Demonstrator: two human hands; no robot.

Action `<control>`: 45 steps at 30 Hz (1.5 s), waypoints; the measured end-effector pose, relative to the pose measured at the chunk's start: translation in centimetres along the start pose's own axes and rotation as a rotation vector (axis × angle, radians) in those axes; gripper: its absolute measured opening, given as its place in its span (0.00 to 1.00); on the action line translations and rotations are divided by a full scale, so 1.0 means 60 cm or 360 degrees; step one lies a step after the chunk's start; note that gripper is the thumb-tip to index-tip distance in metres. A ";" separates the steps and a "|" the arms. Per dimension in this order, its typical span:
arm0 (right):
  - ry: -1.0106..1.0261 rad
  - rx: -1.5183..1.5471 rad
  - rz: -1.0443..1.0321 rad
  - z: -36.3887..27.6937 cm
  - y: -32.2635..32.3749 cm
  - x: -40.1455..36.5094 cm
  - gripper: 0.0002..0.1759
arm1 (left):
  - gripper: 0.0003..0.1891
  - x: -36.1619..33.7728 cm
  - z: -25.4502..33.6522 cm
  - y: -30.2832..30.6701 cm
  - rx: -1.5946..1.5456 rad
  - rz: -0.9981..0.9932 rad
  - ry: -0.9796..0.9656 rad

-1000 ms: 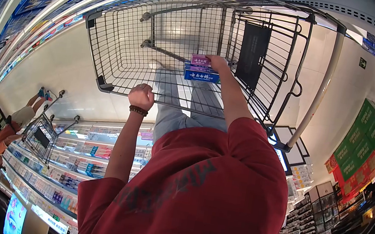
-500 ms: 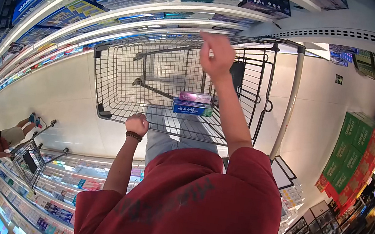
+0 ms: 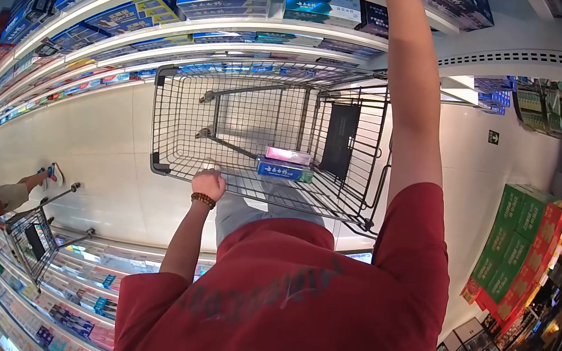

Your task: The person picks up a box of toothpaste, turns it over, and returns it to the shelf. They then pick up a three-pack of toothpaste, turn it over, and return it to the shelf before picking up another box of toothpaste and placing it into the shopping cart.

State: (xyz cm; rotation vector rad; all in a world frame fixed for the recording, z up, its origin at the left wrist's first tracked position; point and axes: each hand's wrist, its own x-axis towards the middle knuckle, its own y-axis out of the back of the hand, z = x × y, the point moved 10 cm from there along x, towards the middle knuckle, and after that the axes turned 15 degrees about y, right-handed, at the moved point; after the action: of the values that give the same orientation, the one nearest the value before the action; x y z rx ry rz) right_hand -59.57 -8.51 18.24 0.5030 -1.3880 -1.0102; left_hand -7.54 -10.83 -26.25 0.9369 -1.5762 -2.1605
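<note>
My left hand [image 3: 208, 184], with a beaded bracelet at its wrist, is closed round the near rim of a wire shopping cart [image 3: 237, 82]. My right forearm stretches up past the cart to the shelves, and the hand itself is beyond the top edge of the view. Inside the cart, a pink box [image 3: 288, 155] lies beside a blue box [image 3: 284, 170] with white lettering.
Shelves [image 3: 245, 25] of blue, teal and dark boxes run along the top and left. At the lower left a person [image 3: 5, 200] stands by another cart [image 3: 35, 240]. Stacked green cartons [image 3: 515, 239] and red cartons [image 3: 535, 272] are at the right.
My right hand has moved from above the cart up and out of view, and its arm is now stretched towards the shelves. My left hand has stayed at the cart's rim.
</note>
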 end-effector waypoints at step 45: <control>-0.0844 0.1207 -0.1668 -0.668 -0.567 -0.989 0.27 | 0.09 0.013 0.013 0.001 -0.0121 -0.0046 -0.0117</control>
State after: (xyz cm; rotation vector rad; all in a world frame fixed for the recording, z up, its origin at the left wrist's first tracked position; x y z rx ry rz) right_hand -24.05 12.03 -49.57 1.7463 -2.0311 -1.4725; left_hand -8.62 -10.75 -26.33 0.8715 -1.5106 -2.2819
